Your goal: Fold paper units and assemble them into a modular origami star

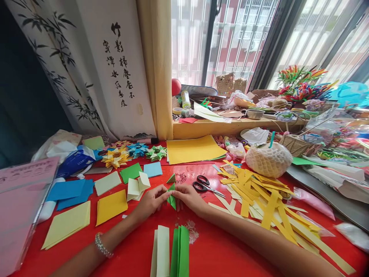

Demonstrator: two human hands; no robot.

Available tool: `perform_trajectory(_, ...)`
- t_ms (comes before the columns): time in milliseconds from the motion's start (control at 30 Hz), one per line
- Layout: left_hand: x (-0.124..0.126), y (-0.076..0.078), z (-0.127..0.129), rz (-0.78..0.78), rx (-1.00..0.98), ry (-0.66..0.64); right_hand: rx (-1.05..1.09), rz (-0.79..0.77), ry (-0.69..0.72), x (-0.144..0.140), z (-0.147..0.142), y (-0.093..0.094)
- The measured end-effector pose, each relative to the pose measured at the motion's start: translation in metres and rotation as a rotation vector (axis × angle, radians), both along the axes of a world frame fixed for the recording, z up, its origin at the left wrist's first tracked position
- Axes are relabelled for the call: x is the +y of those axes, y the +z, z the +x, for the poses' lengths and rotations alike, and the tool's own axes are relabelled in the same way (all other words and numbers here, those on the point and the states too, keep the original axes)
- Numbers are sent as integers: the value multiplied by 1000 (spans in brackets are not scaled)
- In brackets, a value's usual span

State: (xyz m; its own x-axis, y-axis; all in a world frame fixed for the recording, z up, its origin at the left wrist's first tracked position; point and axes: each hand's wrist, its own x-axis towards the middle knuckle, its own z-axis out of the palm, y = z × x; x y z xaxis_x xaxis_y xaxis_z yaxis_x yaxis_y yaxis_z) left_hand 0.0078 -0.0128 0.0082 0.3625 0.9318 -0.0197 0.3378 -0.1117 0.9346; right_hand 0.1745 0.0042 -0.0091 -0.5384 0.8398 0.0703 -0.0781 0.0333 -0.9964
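Observation:
Between my two hands is a small piece of folded green paper [172,201] with pointed ends. My left hand [155,200] pinches its left side with thumb and fingers. On the other side, my right hand [190,197] grips the same paper, its fingers partly hidden. Just beyond the fingertips lies another small green folded piece [171,178]. Nearer to me are folded green strips [180,252] and folded cream strips [160,250], side by side. Black-handled scissors [206,185] rest right of my right hand.
Yellow paper strips [271,204] are heaped on the right, near a net-wrapped round object [269,159] with a straw. Yellow squares [112,207], blue squares [70,191] and cream squares [67,227] lie left. Folded paper stars [115,157] and a large yellow sheet [194,150] are behind.

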Motion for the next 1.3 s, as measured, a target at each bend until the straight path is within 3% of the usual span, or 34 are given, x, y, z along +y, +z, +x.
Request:
perform_trajectory(200,3,-1,-1,47,2,59,4,18,-61,-2,-3,2)
perform_trajectory(467,7,-7,-3,-11,-18,108,-74,37,96,-2,0,0)
perform_trajectory(833,0,-5,2,-131,-132,82,-45,74,113,-3,2,3)
perform_trajectory(933,-4,-4,3,36,-30,170,-44,53,66,-4,3,5)
perform_trajectory(1000,-6,-2,2,277,54,218,-33,36,44,-4,3,6)
perform_trajectory(1133,-6,2,-1,592,282,2,16,-7,13,-3,3,6)
perform_trajectory(1200,-5,2,-3,638,312,-35,20,-6,2,-3,4,5)
perform_trajectory(1300,-4,3,-4,543,265,-32,6,20,9,-3,4,5)
